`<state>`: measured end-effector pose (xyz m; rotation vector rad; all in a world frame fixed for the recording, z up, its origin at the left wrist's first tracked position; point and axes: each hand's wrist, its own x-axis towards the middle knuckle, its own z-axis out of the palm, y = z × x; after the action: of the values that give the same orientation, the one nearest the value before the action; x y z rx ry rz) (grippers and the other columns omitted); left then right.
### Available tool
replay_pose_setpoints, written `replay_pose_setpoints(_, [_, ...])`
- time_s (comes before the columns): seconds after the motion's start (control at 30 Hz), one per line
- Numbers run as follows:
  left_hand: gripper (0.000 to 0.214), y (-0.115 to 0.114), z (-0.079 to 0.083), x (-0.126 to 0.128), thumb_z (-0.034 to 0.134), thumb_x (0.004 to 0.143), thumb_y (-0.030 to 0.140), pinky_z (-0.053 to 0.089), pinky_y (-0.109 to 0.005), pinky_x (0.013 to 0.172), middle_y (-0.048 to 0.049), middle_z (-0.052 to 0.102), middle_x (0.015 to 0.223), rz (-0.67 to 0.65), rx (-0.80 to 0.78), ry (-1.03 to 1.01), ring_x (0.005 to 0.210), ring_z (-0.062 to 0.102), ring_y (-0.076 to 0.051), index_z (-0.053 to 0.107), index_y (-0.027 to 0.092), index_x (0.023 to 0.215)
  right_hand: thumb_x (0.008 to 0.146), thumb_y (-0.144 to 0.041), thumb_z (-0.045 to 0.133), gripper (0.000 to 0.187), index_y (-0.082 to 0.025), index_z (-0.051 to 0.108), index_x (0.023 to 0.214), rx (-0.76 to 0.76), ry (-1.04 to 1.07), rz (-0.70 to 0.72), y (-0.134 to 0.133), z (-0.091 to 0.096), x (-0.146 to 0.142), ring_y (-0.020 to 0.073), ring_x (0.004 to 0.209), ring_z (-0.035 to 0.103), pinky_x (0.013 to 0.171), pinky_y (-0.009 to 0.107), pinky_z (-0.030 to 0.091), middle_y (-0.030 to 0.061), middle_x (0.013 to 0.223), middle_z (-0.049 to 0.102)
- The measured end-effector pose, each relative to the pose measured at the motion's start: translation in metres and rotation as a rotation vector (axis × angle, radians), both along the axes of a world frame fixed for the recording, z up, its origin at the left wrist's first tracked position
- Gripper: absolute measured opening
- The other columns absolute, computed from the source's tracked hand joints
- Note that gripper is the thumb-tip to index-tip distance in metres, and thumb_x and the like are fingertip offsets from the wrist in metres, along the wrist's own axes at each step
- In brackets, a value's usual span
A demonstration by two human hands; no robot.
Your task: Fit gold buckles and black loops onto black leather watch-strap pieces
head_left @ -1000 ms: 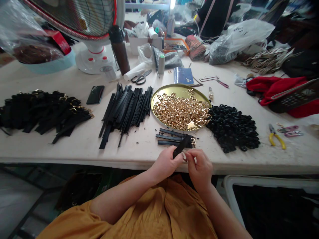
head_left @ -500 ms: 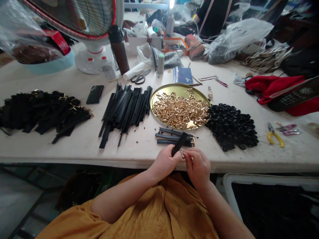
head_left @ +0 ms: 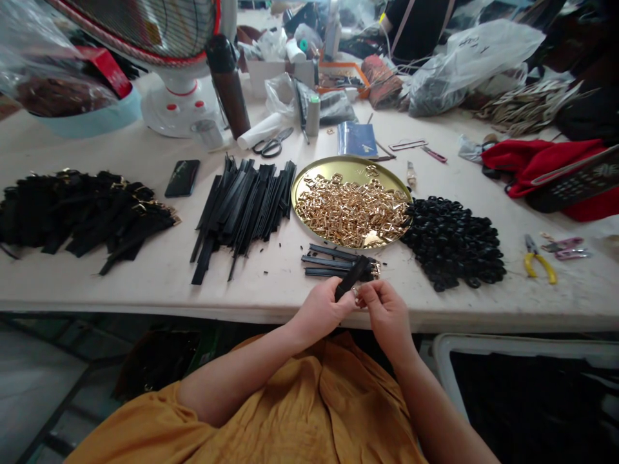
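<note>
My left hand [head_left: 320, 311] grips a black strap [head_left: 351, 277] that points up and away from me at the table's near edge. My right hand [head_left: 385, 310] pinches a small metal buckle [head_left: 356, 294] against the strap's lower end. Just beyond my hands lie a few black straps [head_left: 333, 261] side by side. Behind them stands a round gold tray [head_left: 353, 169] heaped with gold buckles [head_left: 351, 212]. A pile of black loops [head_left: 452, 243] lies right of the tray, and a fan of loose black straps [head_left: 244, 209] lies left of it.
A heap of finished black straps [head_left: 84, 212] lies far left, with a phone [head_left: 182, 178] beside it. A fan [head_left: 169, 58], a dark flask [head_left: 227, 87], scissors [head_left: 273, 144], a blue booklet [head_left: 356, 138], yellow pliers [head_left: 539, 261], red cloth [head_left: 536, 164] and plastic bags crowd the back.
My hands have stayed together at the table edge, working the buckle on the strap's end. The camera has tilted slightly, so everything sits a little higher in view.
</note>
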<state>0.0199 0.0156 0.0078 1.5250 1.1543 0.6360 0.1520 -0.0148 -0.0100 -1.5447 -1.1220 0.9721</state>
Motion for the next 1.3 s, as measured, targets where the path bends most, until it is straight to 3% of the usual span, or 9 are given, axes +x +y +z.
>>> replay_pose_setpoints(0.2, [0.021, 0.001, -0.001, -0.007, 0.042, 0.083, 0.034, 0.035, -0.022, 0.058, -0.0006, 0.057, 0.074, -0.147, 0.092, 0.108, 0.068, 0.05, -0.014, 0.054, 0.016, 0.083, 0.069, -0.04, 0.068, 0.023, -0.019, 0.06, 0.068, -0.357, 0.725, 0.15, 0.002, -0.008, 0.008, 0.0075, 0.058, 0.05, 0.056, 0.02, 0.041, -0.0033, 0.065, 0.059])
replay_pose_setpoints(0.37, [0.024, 0.004, 0.001, -0.018, 0.038, 0.086, 0.037, 0.036, -0.024, 0.061, -0.0024, 0.059, 0.079, -0.143, 0.114, 0.246, 0.072, 0.053, -0.016, 0.052, 0.017, 0.09, 0.064, -0.035, 0.073, 0.021, -0.019, 0.064, 0.075, -0.498, 0.931, 0.118, -0.004, -0.002, 0.008, 0.0091, 0.067, 0.059, 0.059, 0.02, 0.048, -0.0009, 0.079, 0.067])
replay_pose_setpoints(0.43, [0.027, 0.002, 0.006, -0.024, 0.033, 0.088, 0.037, 0.036, -0.025, 0.063, -0.0023, 0.059, 0.081, -0.13, 0.125, 0.254, 0.074, 0.053, -0.016, 0.051, 0.018, 0.092, 0.063, -0.034, 0.074, 0.021, -0.019, 0.064, 0.074, -0.478, 0.93, 0.054, -0.004, 0.001, 0.009, 0.008, 0.063, 0.059, 0.057, 0.019, 0.048, 0.0004, 0.083, 0.068])
replay_pose_setpoints(0.53, [0.028, -0.001, 0.01, -0.031, 0.03, 0.089, 0.036, 0.035, -0.024, 0.061, -0.0003, 0.056, 0.074, -0.195, 0.103, 0.274, 0.069, 0.051, -0.015, 0.051, 0.018, 0.084, 0.064, -0.034, 0.073, 0.02, -0.019, 0.063, 0.071, -0.314, 0.836, -0.089, -0.001, 0.005, 0.009, 0.0064, 0.057, 0.054, 0.051, 0.017, 0.046, 0.0001, 0.082, 0.068])
replay_pose_setpoints(0.67, [0.028, -0.004, 0.009, -0.029, 0.031, 0.087, 0.034, 0.031, -0.022, 0.055, 0.0016, 0.052, 0.065, -0.296, 0.054, 0.29, 0.062, 0.048, -0.013, 0.05, 0.018, 0.076, 0.07, -0.038, 0.068, 0.02, -0.019, 0.06, 0.07, -0.154, 0.673, -0.084, 0.001, 0.007, 0.006, 0.0053, 0.05, 0.045, 0.044, 0.017, 0.039, 0.0017, 0.086, 0.069])
replay_pose_setpoints(1.0, [0.03, 0.001, 0.011, -0.027, 0.032, 0.086, 0.03, 0.034, -0.022, 0.059, 0.0001, 0.056, 0.07, -0.347, 0.055, 0.151, 0.065, 0.048, -0.013, 0.057, 0.016, 0.079, 0.068, -0.036, 0.068, 0.019, -0.021, 0.058, 0.074, -0.258, 0.798, -0.043, -0.003, 0.01, -0.002, 0.0058, 0.047, 0.037, 0.044, 0.021, 0.033, 0.0008, 0.085, 0.066])
replay_pose_setpoints(1.13, [0.024, -0.002, 0.012, -0.022, 0.035, 0.084, 0.025, 0.037, -0.022, 0.066, -0.0014, 0.06, 0.082, -0.297, 0.027, 0.023, 0.074, 0.051, -0.013, 0.056, 0.016, 0.086, 0.068, -0.037, 0.068, 0.021, -0.02, 0.06, 0.079, -0.203, 0.588, -0.02, -0.009, 0.007, -0.015, 0.0079, 0.051, 0.039, 0.048, 0.022, 0.034, -0.0017, 0.068, 0.057])
replay_pose_setpoints(1.3, [0.025, -0.005, 0.012, -0.019, 0.035, 0.085, 0.032, 0.033, -0.02, 0.054, 0.003, 0.047, 0.061, -0.296, -0.089, -0.042, 0.058, 0.043, -0.01, 0.051, 0.015, 0.073, 0.076, -0.04, 0.06, 0.02, -0.02, 0.057, 0.074, -0.138, 0.289, 0.006, -0.019, 0.008, -0.017, 0.0098, 0.055, 0.038, 0.053, 0.023, 0.032, -0.0046, 0.059, 0.046])
